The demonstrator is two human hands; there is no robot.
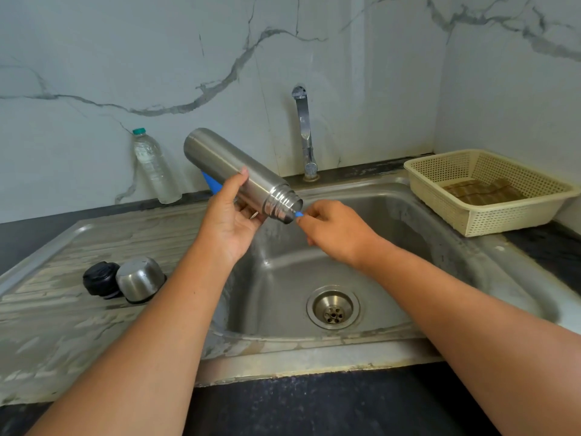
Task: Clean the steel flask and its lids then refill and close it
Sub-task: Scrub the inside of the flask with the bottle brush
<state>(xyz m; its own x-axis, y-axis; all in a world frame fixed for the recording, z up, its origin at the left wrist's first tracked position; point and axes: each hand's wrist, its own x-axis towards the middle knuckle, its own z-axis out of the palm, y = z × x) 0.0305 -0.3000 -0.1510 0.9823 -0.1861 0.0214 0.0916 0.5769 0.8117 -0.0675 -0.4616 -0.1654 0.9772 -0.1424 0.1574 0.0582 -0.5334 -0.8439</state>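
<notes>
My left hand (234,217) grips the steel flask (229,166) around its lower body and holds it tilted over the sink basin (393,247), threaded mouth pointing down to the right. At the mouth, my right hand (334,231) pinches the blue handle end of a brush (299,214); the rest of it is hidden inside the flask. The black inner lid (100,279) and the steel cup lid (140,278), upside down, lie side by side on the drainboard to the left.
A steel tap (305,133) stands behind the basin, with no water running. A clear plastic water bottle (154,168) leans at the wall. A cream plastic basket (490,190) sits at the right. The drain (334,307) is open. Something blue (211,181) shows behind the flask.
</notes>
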